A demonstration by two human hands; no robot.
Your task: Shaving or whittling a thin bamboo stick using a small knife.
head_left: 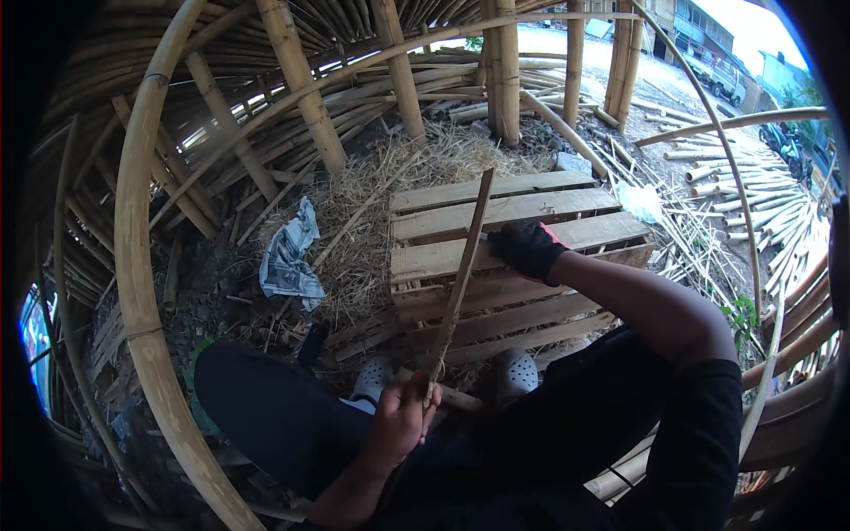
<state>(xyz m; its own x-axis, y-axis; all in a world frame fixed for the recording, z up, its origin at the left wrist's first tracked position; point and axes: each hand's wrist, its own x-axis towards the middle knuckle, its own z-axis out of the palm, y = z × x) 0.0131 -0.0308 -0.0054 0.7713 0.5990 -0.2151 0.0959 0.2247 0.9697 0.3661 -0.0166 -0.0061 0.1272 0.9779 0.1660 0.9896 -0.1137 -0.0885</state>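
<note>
Bearings are taken from the middle of the view. At 6 o'clock the bare left hand (405, 416) is closed around the lower end of a long, narrow bamboo strip (469, 252), which slants up toward 1 o'clock, its upper end free. At 3 o'clock the right hand (527, 250), in a dark glove with red trim, is curled just beside the strip's upper half; a small pale piece shows between them, too small to identify, and I cannot tell whether the fingers close on it.

The step looks like trimming or smoothing the strip. To do it well, I would keep the left grip firm and low, stop the strip twisting, and draw the right hand along it in light, even strokes, halting well short of the bare fingers.

For room, a thick bent bamboo pole (137, 221) bounds the 9 o'clock side, with a crumpled cloth (294, 257) inside it. Straw (372, 203) covers the ground at 11 o'clock. The slatted wooden crate (434, 261) spreads from 12 to 4 o'clock behind the strip; whether they touch is unclear, so its slat edges could catch a stroke. Above it, toward 1 o'clock, upright bamboo posts (505, 80) limit a long swing. At 5 o'clock the right knee hems in the elbow.
</note>
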